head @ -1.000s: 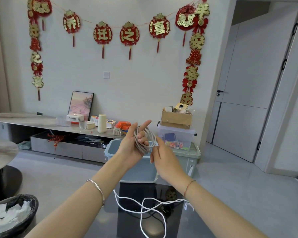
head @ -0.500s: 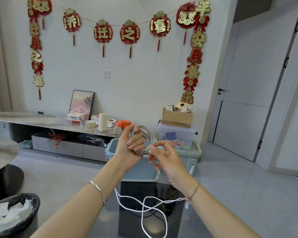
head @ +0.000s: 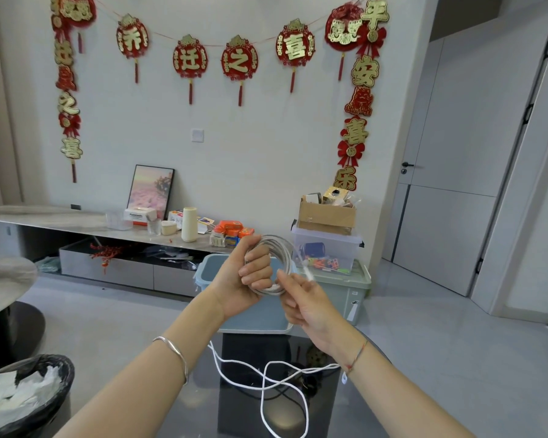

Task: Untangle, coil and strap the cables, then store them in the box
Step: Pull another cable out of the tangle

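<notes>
1. Coiling was the step in hand, as judged: a grey cable was wound in several loops and held in the air over the far edge of the surface, in front of the blue box.
2. Left hand: fingers curled round one side of the loops, gripping them together as a bundle.
3. Right hand: thumb and forefinger pinched the grey cable's free end just below its plug, which stood up beside the loops; the other fingers were loosely bent.
4. White cable: lay loose on the dark surface beneath the forearms, crossing over itself; neither coiled nor strapped.
5. Strap: none visible in either hand or on the surface.
6. Blue box, condition: open-topped, just beyond the surface; contents could not be told.
7. Progress, as judged: grey cable almost wound, not yet strapped or stored; white cable not begun.
8. Next move, as judged: lay the short tail round the loops or tuck it through them, with the left hand gripping firmly so the turns did not spring apart. Strapping would then need the right hand free to fetch a tie.
</notes>
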Demonstrator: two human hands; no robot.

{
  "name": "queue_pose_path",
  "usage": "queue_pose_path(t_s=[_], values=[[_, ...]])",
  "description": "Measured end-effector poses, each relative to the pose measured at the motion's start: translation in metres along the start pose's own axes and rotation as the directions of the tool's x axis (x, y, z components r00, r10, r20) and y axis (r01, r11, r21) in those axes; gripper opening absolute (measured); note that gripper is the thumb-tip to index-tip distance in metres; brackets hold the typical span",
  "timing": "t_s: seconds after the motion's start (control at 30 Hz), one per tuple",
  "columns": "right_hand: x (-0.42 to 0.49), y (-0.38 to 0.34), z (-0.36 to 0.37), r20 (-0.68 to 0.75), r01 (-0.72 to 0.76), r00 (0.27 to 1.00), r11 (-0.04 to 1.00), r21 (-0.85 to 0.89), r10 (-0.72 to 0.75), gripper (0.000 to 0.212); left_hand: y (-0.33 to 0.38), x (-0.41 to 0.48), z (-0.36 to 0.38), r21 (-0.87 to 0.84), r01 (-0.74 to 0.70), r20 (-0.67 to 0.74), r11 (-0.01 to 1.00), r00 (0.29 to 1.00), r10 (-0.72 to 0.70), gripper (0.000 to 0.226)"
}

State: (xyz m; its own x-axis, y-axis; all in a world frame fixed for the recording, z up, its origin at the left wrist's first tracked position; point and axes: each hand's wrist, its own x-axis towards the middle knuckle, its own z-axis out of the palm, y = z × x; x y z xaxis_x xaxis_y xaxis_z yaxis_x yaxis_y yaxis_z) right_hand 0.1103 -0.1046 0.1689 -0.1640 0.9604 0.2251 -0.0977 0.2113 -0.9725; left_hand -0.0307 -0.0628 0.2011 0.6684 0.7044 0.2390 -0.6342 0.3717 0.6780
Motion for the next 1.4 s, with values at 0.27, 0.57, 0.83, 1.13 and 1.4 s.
queue_pose_path(t_s=[0.27,0.57,0.83,1.13,1.4], values=[[0.013,-0.006,-0.002,-0.151,0.049,0.979,0.881,-0.470,-0.135,0.033,-0.006,0.003,-0.011,0.481,0.007,-0.137,0.877,0.988,0.067,0.055],[0.006,-0.008,-0.025,-0.043,0.000,0.996,0.488,-0.873,-0.078,0.042,-0.010,-0.003,-0.020,0.910,0.128,-0.208,0.394,0.964,0.168,0.035],[0.006,-0.009,-0.024,0.049,0.047,0.999,0.548,-0.835,-0.011,0.048,0.001,-0.004,-0.016,0.998,0.057,-0.060,0.025,0.986,0.156,0.036],[0.020,-0.038,-0.025,0.099,0.270,0.958,0.725,-0.634,-0.270,0.032,0.000,-0.005,-0.015,0.984,0.071,-0.060,-0.165,0.996,0.070,0.036],[0.031,-0.065,-0.012,0.067,0.361,0.923,0.790,-0.495,-0.380,0.017,-0.007,-0.005,-0.013,0.987,0.085,-0.078,-0.135,0.995,0.059,0.038]])
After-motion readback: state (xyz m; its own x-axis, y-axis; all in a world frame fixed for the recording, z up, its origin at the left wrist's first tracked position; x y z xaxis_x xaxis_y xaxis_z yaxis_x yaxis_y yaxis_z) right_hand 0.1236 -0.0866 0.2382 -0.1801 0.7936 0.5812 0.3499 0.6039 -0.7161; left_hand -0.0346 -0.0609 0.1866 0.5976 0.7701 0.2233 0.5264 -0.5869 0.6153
